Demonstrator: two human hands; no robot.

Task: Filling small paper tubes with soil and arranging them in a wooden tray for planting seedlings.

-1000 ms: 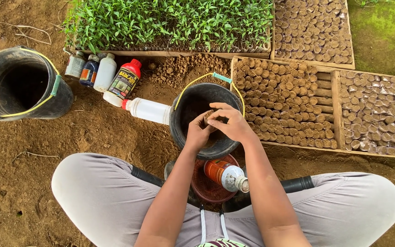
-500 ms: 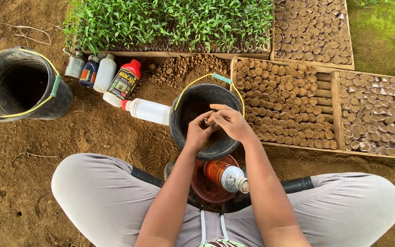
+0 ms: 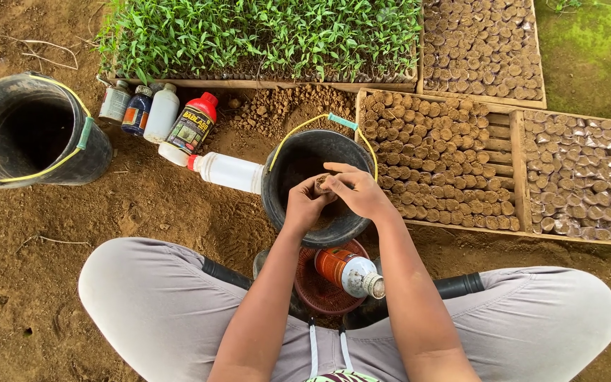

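- Both my hands meet over the mouth of the black bucket between my knees; my left hand and my right hand together pinch a small soil-filled pot, the grip of each closed lightly round it.
- By my judgement I am packing or shaping this little pot, one of many like those in the wooden tray just right of the bucket.
- The next move, I judge, calls for a gentle hold so the soil does not crumble, then a free slot in the tray.
- An orange bottle lies in the red basket near my lap.
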